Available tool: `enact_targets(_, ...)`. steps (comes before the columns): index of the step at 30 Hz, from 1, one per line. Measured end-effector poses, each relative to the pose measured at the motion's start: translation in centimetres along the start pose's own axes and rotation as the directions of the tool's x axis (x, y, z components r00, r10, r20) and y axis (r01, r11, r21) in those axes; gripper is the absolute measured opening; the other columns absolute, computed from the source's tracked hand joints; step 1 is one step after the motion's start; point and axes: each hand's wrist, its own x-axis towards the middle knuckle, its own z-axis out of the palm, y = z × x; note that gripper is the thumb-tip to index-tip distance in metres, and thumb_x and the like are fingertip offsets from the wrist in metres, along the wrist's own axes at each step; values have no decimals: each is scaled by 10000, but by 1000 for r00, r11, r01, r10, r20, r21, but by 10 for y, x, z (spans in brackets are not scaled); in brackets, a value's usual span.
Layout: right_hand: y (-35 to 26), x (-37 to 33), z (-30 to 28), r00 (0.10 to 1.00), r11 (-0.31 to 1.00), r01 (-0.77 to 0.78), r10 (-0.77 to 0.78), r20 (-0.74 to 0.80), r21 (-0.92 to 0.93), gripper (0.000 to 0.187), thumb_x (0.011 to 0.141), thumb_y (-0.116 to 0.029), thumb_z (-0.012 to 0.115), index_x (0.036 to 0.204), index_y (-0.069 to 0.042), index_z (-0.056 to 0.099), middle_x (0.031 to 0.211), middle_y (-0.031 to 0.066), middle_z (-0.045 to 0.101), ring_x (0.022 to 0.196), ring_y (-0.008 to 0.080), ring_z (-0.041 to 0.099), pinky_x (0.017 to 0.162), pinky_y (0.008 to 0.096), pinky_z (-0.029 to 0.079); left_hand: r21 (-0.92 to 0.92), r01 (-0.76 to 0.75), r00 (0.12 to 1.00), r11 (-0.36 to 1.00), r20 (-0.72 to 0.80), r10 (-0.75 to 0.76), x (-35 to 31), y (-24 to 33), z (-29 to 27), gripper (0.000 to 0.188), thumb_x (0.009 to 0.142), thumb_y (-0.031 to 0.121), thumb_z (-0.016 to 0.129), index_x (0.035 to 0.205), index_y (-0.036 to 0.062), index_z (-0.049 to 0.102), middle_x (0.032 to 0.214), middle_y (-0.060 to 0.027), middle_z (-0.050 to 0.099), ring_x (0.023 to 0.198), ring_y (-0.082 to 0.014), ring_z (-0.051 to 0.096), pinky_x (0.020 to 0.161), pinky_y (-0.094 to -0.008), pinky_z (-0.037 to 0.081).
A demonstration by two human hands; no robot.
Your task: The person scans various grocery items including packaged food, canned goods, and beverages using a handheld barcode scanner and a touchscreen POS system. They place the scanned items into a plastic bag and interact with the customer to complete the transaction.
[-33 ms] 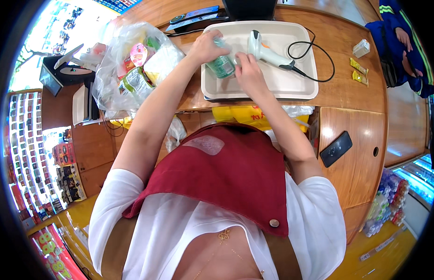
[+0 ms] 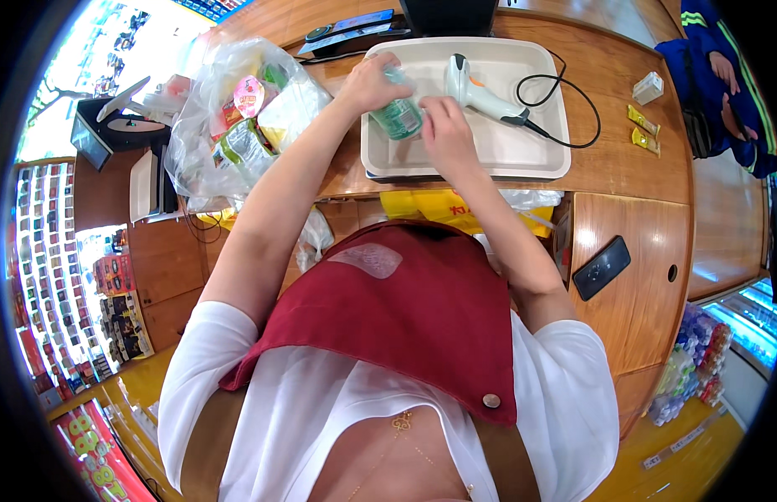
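A green-tinted bottle (image 2: 398, 120) is held tilted over the left part of a white tray (image 2: 522, 159). My left hand (image 2: 374, 82) is closed around its upper end, farther from me. Close by the bottle's right side, my right hand (image 2: 447, 132) has its fingers curled against the lower end; the fingertips are partly hidden. A white and grey barcode scanner (image 2: 493, 105) lies in the tray, just right of my right hand.
A clear plastic bag (image 2: 196, 142) full of packaged snacks stands left of the tray. The scanner's black cable (image 2: 596, 109) loops over the tray's right edge. Farther right are yellow packets (image 2: 644, 140), a small box (image 2: 648, 87), a phone (image 2: 602, 268) and another person (image 2: 727, 84).
My right hand has shifted very slightly at the bottle's lower end, and the bottle's printed side shows a little differently. The rest looks the same.
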Motion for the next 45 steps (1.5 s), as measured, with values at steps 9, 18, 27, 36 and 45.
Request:
enact_targets(9,21,18,-39,974,960,90,-30,226,-263,314,745,-26,568,1056,-65,586,999,128,577,892,310,580,810,417,462,5,60,997,998,37,-60,2,-3,-3,555,596,355,739,1029,37,601,967,-190,633,931,-306,617,829,-363,476)
enact_targets(18,55,55,-62,913,780,117,159,375,-615,411,742,-167,609,1110,-17,502,937,163,601,856,330,610,712,418,509,-4,88,991,996,106,-87,10,3,-9,618,610,392,711,1121,64,592,1086,-191,610,1046,-320,574,909,-384,450)
enact_targets(27,-41,64,-129,559,789,563,-145,816,-246,303,707,-198,677,901,-23,523,767,157,632,716,328,638,632,397,522,-23,-23,993,999,113,25,9,-1,-5,532,603,338,715,1039,59,592,1030,-170,619,981,-315,595,859,-366,466)
enact_targets(36,-60,74,-129,573,768,567,-108,813,-297,205,718,-145,662,815,-13,539,701,172,632,691,330,644,637,402,525,-34,7,989,999,150,-2,13,2,-6,556,591,362,719,1058,83,603,1054,-176,619,1004,-327,587,870,-386,468)
enact_targets(45,27,60,-94,805,680,367,110,583,-635,552,763,-132,527,1279,11,393,1046,182,534,948,308,552,810,443,420,-26,-45,997,999,68,46,-10,16,-8,458,626,309,725,1013,109,583,1054,-132,571,1022,-341,554,849,-434,469)
